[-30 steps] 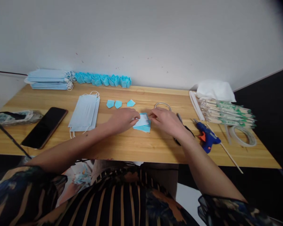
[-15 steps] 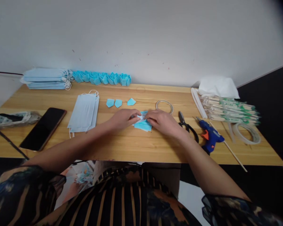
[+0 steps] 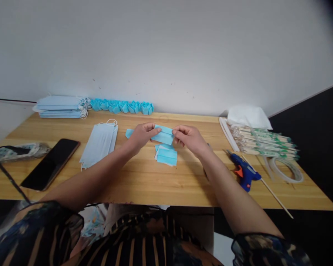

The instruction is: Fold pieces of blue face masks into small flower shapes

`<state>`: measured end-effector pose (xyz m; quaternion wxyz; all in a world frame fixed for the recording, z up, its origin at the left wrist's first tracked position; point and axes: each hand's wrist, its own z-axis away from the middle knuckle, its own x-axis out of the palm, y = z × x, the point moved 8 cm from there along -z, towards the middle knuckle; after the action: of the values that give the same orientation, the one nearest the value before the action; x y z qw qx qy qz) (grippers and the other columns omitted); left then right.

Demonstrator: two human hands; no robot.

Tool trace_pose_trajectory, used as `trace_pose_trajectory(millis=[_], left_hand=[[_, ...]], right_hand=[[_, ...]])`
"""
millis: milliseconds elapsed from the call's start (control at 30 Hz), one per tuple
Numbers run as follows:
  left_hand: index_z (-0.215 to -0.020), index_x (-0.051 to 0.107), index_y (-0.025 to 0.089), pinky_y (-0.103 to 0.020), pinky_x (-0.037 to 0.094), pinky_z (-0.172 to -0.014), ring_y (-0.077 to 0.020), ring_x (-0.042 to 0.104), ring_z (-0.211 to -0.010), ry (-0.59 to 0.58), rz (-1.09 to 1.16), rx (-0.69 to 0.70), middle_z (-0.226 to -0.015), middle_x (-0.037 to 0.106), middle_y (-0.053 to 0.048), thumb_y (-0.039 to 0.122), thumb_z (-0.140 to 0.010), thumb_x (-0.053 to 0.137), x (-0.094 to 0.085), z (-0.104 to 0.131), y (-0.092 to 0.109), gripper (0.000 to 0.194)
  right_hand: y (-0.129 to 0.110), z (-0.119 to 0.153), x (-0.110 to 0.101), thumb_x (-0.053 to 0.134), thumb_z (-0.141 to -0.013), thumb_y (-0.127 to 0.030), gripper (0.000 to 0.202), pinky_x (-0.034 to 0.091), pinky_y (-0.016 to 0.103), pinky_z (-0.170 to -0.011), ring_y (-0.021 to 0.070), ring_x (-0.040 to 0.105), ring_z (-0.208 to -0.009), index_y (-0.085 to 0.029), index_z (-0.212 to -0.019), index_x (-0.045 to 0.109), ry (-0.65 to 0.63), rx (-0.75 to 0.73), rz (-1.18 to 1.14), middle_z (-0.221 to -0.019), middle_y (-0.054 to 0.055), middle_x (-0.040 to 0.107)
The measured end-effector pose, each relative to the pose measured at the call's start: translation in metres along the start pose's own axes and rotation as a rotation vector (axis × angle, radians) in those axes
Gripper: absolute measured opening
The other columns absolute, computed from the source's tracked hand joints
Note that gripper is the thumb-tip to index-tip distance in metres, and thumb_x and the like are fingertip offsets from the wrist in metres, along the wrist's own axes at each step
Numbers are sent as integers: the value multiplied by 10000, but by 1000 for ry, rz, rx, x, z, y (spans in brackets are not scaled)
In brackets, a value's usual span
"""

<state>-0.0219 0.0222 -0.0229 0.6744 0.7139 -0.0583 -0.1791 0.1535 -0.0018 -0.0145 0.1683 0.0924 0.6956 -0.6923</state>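
Between my two hands a rectangular blue mask-fabric piece (image 3: pixel 163 135) is stretched out, raised off the table. My left hand (image 3: pixel 143 136) pinches its left end, thumb on top. The right end sits between the thumb and fingers of my right hand (image 3: pixel 189 138). Just below it on the table lie more cut fabric pieces (image 3: pixel 167 156), blue and white, overlapping. A small folded blue piece (image 3: pixel 129 133) shows behind my left hand; the other small pieces there are hidden by that hand.
Face masks (image 3: pixel 100 144) lie left, near a phone (image 3: pixel 50 164). At the back are a mask stack (image 3: pixel 59 107) and a row of blue fabric flowers (image 3: pixel 123 106). Rightward lie a blue glue gun (image 3: pixel 244 171), a thin stick (image 3: pixel 277 198), packaged wooden sticks (image 3: pixel 263 142) and a tape roll (image 3: pixel 287 170).
Both hands have lifted one blue fabric piece from the small pile and hold it spread between them. The view has tilted up slightly. My right arm now mostly covers the scissors.
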Motion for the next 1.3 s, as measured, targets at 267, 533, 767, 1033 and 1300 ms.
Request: trace_pose_trajectory(millis=[267,533,767,1033,1300], left_hand=[[-696,614,171,-272,410,-579,-129,520,-587,186,121,-15,-629,597,-29,654,-905,557,-20,13,-10,529],[-1066,751,115,-481,553,-998,-312,742,-1066,-213,745,-205,-1152,781,-173,399,-817,806,27,15,-32,382],[-1069,766,91,-551,514,-1099,-345,692,-1211,-110,798,-168,-1198,771,-176,203,-784,813,18,15,-32,310],[-1112,761,91,-536,508,-1095,-343,690,-1209,-184,755,-145,-1161,779,-179,248,-789,829,26,17,-30,366],[-1171,742,106,-488,546,-1009,-326,736,-1109,-222,705,-147,-1179,774,-185,483,-863,766,32,15,-35,487]], right_hand=[[-5,15,-15,623,-888,-393,208,548,314,-702,183,704,-775,-221,-920,735,326,-212,73,-905,47,790],[-33,41,15,639,-949,-167,162,592,445,-886,238,738,-1007,-261,-973,769,274,-863,462,-1102,74,791],[-22,34,10,632,-925,-131,319,618,472,-864,274,677,-1170,-326,-1168,698,226,-687,401,-1282,68,712],[-18,31,8,689,-933,-229,88,589,470,-885,257,713,-1080,-288,-983,730,221,-654,341,-1157,56,766],[-8,25,6,680,-915,-294,80,578,380,-792,208,718,-895,-251,-867,728,218,-456,198,-944,33,785]])
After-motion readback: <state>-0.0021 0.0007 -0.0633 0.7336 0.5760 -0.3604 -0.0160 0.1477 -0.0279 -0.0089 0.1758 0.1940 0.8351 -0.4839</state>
